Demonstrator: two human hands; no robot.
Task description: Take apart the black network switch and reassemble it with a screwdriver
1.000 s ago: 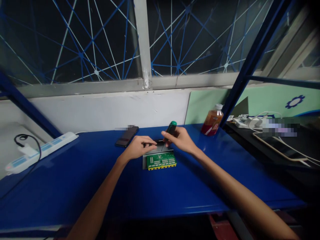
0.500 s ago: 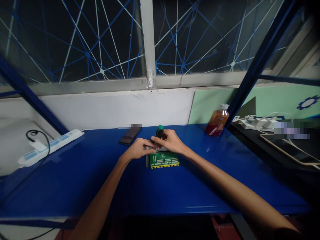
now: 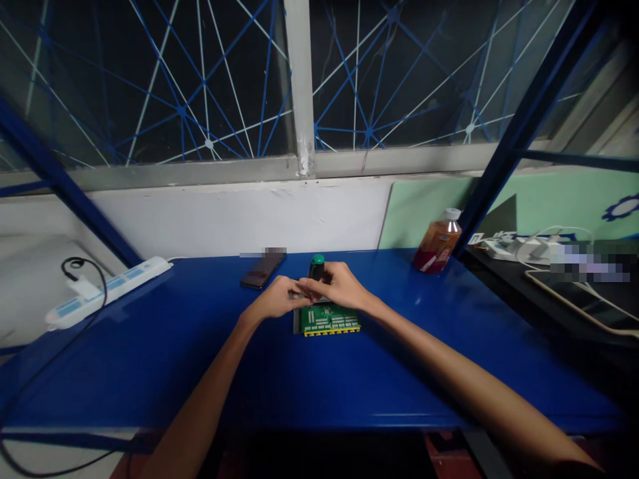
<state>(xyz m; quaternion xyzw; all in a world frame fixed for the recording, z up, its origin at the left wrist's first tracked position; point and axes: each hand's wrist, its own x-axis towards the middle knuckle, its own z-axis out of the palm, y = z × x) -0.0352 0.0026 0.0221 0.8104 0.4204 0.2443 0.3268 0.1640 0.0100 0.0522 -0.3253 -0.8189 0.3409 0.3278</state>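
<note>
A green circuit board (image 3: 329,317) with a yellow strip along its near edge lies on the blue table. My right hand (image 3: 339,285) is wrapped round a screwdriver (image 3: 317,264) with a black and green handle, held upright over the board's far left part. The screwdriver's tip is hidden behind my fingers. Beside it, my left hand (image 3: 279,297) has its thumb and fingers pinched together at the board's far left corner, touching or nearly touching the right fingers. Whatever the left fingertips hold is too small to make out.
A black phone (image 3: 263,268) lies behind my left hand. To the left is a white power strip (image 3: 112,293) with a black cable. A drink bottle (image 3: 439,243) stands at the back right, near a blue frame post (image 3: 499,156). Another phone (image 3: 574,299) and white cables lie farther right.
The right fingers have shifted slightly left and now meet the left fingertips, covering the screwdriver's shaft. The whole view has shifted a little; the board stays in place on the table.
</note>
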